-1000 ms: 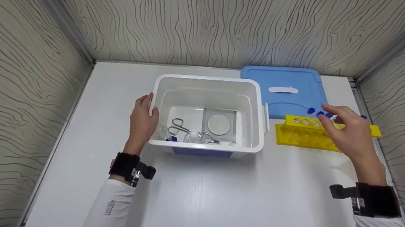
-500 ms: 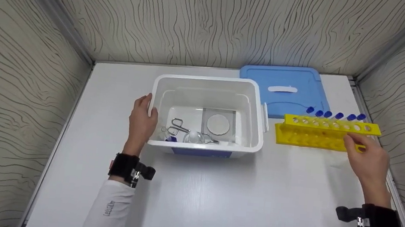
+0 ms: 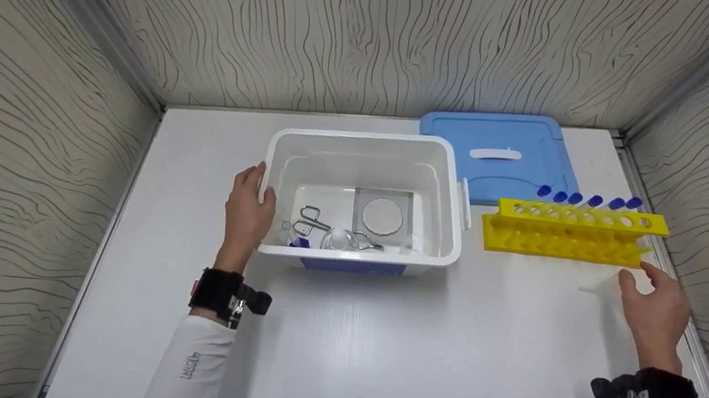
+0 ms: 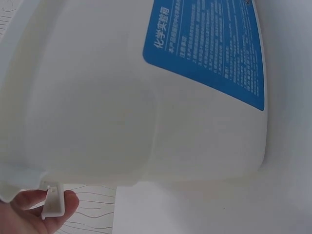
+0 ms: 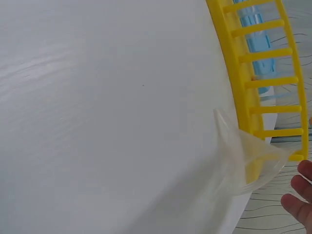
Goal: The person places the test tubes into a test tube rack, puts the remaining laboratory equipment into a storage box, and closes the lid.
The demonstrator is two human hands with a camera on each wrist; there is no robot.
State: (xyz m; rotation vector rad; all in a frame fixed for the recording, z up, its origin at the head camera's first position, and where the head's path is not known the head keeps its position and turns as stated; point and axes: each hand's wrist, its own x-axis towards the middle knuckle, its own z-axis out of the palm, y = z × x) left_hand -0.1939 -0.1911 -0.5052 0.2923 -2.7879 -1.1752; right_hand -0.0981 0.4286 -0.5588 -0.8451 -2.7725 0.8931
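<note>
My left hand (image 3: 250, 211) rests against the left side of a white plastic box (image 3: 361, 137), thumb near the rim. In the left wrist view, its fingers (image 4: 71, 202) lie behind the white latch (image 4: 54, 202). My right hand (image 3: 655, 313) is near the table's right edge, in front of a yellow test tube rack (image 3: 583, 216), thumb and fingers spread apart. A translucent funnel (image 5: 229, 156) lies on the table at the rack's end, close to the fingertips of that hand in the right wrist view. Several blue caps (image 3: 595, 200) show behind the rack's top bar.
Inside the box lie metal tongs (image 3: 312, 222), a white disc on a grey square (image 3: 383, 218) and clear pieces along the near wall. A blue lid (image 3: 500, 132) with a white handle lies behind the rack. Patterned walls (image 3: 371, 42) surround the white table (image 3: 339, 349).
My right hand has moved from over the rack's blue caps, past its front right end, towards me, and its fingers have spread. My left hand has stayed at the box.
</note>
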